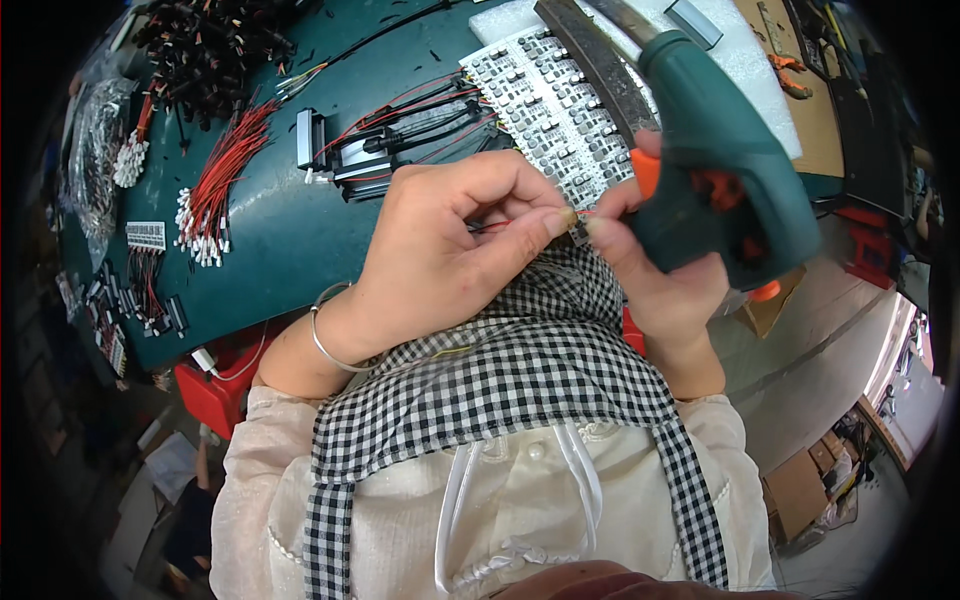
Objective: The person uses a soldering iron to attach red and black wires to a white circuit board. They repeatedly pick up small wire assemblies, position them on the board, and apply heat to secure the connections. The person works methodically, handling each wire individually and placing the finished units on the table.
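My left hand (450, 230) is closed in a pinch on a thin red wire (492, 226), just above my lap. Thumb and forefinger meet close to a small dark piece (579, 234), partly hidden by the fingertips. My right hand (660, 270) grips a dark green pistol-shaped tool (740, 160) with an orange trigger (645, 174). Its thumb and a finger also close in on the wire's end, opposite my left fingertips. Behind the hands lies a white panel of small circuit boards (540, 90), with a dark curved bar (600, 70) across it.
On the green table (270, 250) lie grey housings with wires (365, 155), red wires with white connectors (225, 180) and a heap of black cables (210, 50). White foam (775, 110) and orange-handled pliers (790, 75) are at the far right. A red stool (215, 390) stands left.
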Action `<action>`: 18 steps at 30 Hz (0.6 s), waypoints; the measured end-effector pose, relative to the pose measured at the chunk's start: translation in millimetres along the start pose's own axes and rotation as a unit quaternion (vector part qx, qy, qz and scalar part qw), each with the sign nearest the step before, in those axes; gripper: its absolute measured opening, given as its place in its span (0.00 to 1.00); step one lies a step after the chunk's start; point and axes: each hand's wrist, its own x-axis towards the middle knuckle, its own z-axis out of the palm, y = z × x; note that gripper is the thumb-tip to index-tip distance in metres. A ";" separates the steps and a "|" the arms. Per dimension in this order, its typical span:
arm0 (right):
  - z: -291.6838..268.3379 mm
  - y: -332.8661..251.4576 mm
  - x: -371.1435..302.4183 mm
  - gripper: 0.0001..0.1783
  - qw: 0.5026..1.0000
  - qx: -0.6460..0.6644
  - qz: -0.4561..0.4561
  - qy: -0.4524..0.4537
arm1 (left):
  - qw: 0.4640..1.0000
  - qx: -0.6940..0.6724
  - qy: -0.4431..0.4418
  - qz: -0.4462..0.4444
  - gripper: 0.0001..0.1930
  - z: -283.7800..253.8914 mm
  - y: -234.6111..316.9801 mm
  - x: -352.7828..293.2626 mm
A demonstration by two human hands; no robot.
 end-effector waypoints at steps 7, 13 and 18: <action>-13.1 -8.0 -14.2 0.33 0.983 -0.174 0.046 -0.032 | 0.958 0.269 0.091 0.029 0.04 -15.7 -7.5 9.1; -31.2 -21.7 -43.6 0.44 0.970 0.137 0.150 0.133 | 0.906 0.396 0.103 0.108 0.03 -13.8 -26.6 33.6; -42.5 -33.0 -56.3 0.44 0.959 0.152 0.196 0.139 | 0.903 0.403 0.113 0.099 0.03 -15.9 -33.5 39.7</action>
